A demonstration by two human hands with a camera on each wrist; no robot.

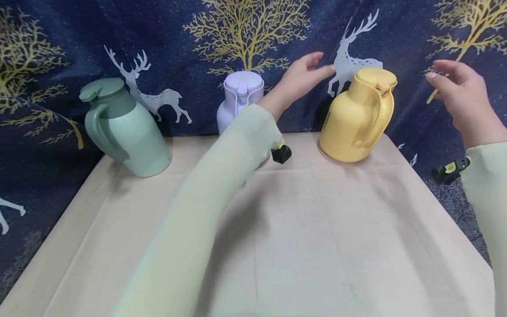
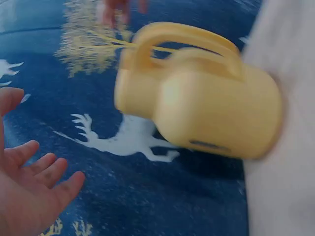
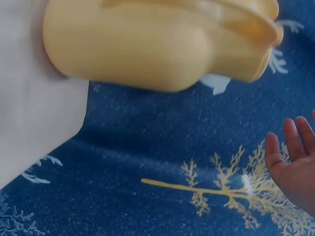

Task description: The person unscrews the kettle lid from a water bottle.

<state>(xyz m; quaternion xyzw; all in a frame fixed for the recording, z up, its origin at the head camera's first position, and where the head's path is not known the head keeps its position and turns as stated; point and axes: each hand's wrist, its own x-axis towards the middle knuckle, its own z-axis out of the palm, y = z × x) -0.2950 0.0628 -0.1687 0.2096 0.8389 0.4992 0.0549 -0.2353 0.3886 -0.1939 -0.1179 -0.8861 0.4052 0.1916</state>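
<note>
1. Worktop (image 1: 293, 246) looks pale, and 3 jugs stand along its far side: a green jug (image 1: 138, 141) at the left, a purple jug (image 1: 241, 83) in the middle and a yellow jug (image 1: 348, 127) at the right.
2. The left hand (image 1: 303, 77) is up in the air, just left of the yellow jug. Its fingers are loose and spread, and it is free.
3. The right hand (image 1: 461, 94) is up on the other side, with a gap to the jug. Its fingers are loose too, and it is free.
4. The yellow jug stands upright between the 2 hands, with its lid (image 1: 372, 77) on and its handle (image 1: 385, 115) on the right.
5. The left sleeve (image 1: 206, 193) hides part of the purple jug.
6. Behind them hangs a dark blue cloth (image 1: 174, 44) with gold trees and white deer.
</note>
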